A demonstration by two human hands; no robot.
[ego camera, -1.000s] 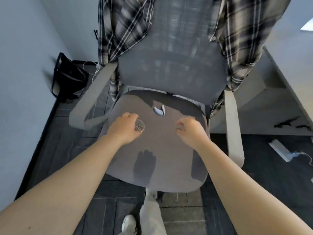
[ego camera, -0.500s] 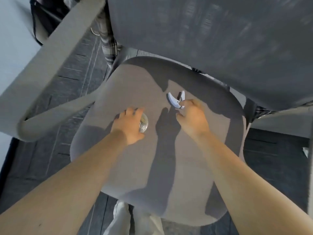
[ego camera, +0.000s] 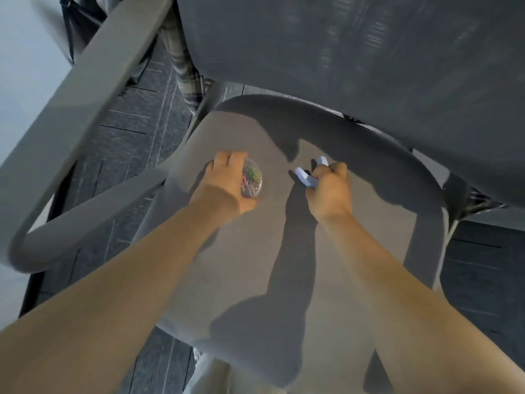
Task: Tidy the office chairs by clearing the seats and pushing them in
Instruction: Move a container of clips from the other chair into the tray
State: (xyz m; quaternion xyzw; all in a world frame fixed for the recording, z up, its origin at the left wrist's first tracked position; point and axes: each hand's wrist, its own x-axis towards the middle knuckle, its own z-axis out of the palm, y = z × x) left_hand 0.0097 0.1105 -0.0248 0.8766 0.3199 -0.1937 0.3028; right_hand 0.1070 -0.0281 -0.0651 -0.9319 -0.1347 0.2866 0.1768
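Note:
A grey office chair fills the view, its seat [ego camera: 278, 251] below me and its mesh backrest [ego camera: 355, 52] above. My left hand [ego camera: 224, 186] is shut on a small clear round box of coloured paper clips [ego camera: 251, 179], held just over the seat's middle left. My right hand [ego camera: 329, 189] grips a pale blue and white staple remover [ego camera: 305, 177] at the seat's centre, its jaws sticking out to the left of my fingers.
The chair's left armrest [ego camera: 85, 109] curves down beside the seat. A plaid shirt [ego camera: 187, 72] hangs from the backrest at the left. Dark floor tiles [ego camera: 125, 132] lie beneath, a pale wall [ego camera: 25, 46] stands at the left, and a black bag [ego camera: 82, 18] sits at the top left.
My head has leaned in closer over the seat. My right hand reached forward and closed on the staple remover, which lay free a second ago. The left hand kept the paper clip box.

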